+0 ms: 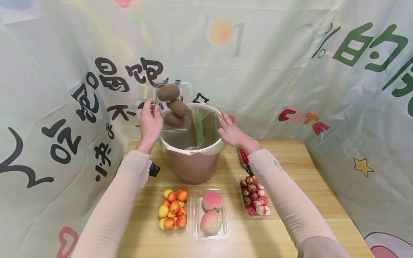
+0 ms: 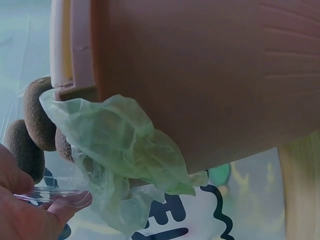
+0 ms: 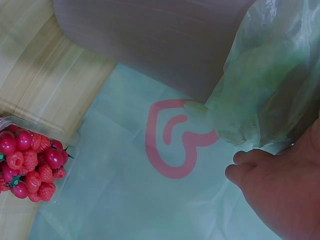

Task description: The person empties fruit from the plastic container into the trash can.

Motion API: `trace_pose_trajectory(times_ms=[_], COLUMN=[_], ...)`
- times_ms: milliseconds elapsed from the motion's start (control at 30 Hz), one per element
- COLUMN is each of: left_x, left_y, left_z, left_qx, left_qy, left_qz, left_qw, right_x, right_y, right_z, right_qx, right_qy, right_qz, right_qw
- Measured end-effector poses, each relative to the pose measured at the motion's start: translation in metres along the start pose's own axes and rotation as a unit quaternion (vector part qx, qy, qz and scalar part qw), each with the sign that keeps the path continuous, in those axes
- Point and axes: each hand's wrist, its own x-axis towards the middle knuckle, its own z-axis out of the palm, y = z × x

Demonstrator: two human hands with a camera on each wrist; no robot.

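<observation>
My left hand [image 1: 150, 120] pinches the edge of a clear plastic box [image 1: 187, 94], tilted up over a pinkish-brown trash can [image 1: 193, 166]. Three brown kiwis [image 1: 178, 108] lie in the box, which overlaps the left part of the can's white rim [image 1: 211, 147]. In the left wrist view the thumb and fingers clasp the box edge below the kiwis [image 2: 25, 150]. On the can's opposite side, my right hand [image 1: 233, 132] holds the rim. A thin green bag [image 2: 120, 145] lines the can and hangs over its outside.
In front of the can stand clear boxes of yellow-orange fruit [image 1: 174, 206], two pink peaches [image 1: 211, 223] and dark red and pink fruit [image 1: 252, 193]. A box of raspberries and cherry tomatoes [image 3: 30, 162] sits right of the can, partly behind the right forearm. Printed cloth [image 1: 258, 82] surrounds the wooden table [image 1: 290, 157].
</observation>
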Motion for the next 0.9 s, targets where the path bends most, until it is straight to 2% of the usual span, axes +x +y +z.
trace_pose_trajectory(times_ms=[533,900], left_x=[-0.0026,-0.0036], left_y=[0.0028,0.0001], left_z=[0.0051,0.0079], left_qx=[-0.015,-0.02], left_qy=[0.004,0.021], left_qz=[-0.017,-0.008], left_qw=[0.9997,0.9995], right_x=[0.0008,0.001], right_y=[0.0012,0.0014], right_z=[0.0011,0.0014], right_qx=[-0.001,-0.001], right_qy=[0.001,0.002], right_qz=[0.002,0.003], right_qw=[1.0,1.0])
